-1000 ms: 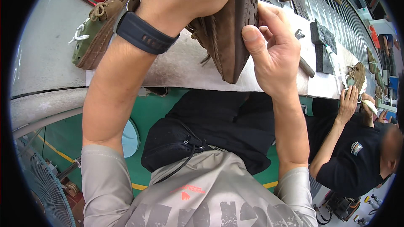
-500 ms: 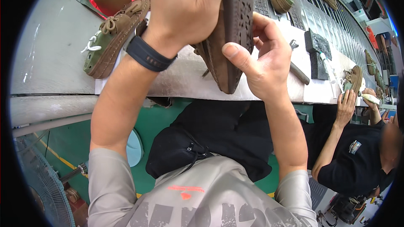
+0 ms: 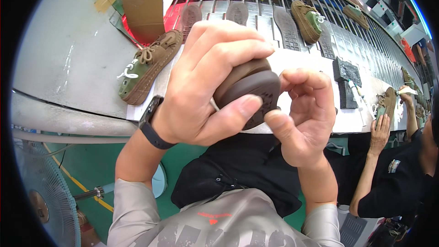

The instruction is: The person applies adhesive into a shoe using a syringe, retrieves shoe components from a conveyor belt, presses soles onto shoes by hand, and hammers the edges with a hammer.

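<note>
Head view: I see my left hand (image 3: 206, 87) wrapped tight around the brown shoe (image 3: 249, 89), fingers curled over its top and thumb pressed on the dark sole, held up above the near edge of the white bench (image 3: 297, 59). My right hand (image 3: 304, 119) sits just beside it, fingers half curled, thumb tip touching the sole's lower edge. Most of the shoe is hidden under my fingers. A green-and-brown shoe (image 3: 146, 71) lies on the bench to the left, well apart. Far right, another person's hand (image 3: 379, 130) rests at the bench edge.
</note>
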`<action>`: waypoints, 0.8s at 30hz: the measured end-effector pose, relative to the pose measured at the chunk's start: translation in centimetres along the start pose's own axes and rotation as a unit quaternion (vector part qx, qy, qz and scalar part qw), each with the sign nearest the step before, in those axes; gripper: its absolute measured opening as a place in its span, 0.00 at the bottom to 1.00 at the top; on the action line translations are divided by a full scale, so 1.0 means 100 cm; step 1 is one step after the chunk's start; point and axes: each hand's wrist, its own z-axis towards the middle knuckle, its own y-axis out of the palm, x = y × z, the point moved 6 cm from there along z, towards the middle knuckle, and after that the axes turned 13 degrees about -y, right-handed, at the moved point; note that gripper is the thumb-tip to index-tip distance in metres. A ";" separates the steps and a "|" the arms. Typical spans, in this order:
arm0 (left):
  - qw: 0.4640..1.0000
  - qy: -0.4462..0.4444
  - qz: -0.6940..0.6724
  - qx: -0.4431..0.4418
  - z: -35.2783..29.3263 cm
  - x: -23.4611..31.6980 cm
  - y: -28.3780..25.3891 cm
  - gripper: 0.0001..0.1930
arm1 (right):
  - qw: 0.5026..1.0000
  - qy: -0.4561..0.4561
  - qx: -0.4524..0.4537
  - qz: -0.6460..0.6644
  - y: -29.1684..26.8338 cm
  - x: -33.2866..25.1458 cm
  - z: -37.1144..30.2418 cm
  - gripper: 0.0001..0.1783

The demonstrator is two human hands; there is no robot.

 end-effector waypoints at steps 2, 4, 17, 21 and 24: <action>1.000 0.004 0.022 0.011 -0.009 0.003 -0.003 0.31 | 1.000 0.013 0.002 0.017 0.005 -0.004 -0.001 0.29; 0.999 0.008 0.041 0.032 -0.019 0.003 -0.004 0.37 | 0.999 0.018 0.010 0.027 0.012 -0.008 0.003 0.18; 0.996 -0.021 0.072 0.051 -0.034 0.030 -0.004 0.32 | 1.000 -0.019 -0.023 -0.001 0.018 -0.015 0.000 0.16; 0.993 -0.021 0.090 0.069 -0.035 0.035 -0.003 0.28 | 0.997 -0.060 -0.023 -0.035 0.018 -0.016 -0.002 0.18; 0.991 -0.037 0.109 0.066 -0.036 0.038 -0.004 0.26 | 0.995 -0.088 -0.028 -0.046 0.018 -0.014 0.000 0.18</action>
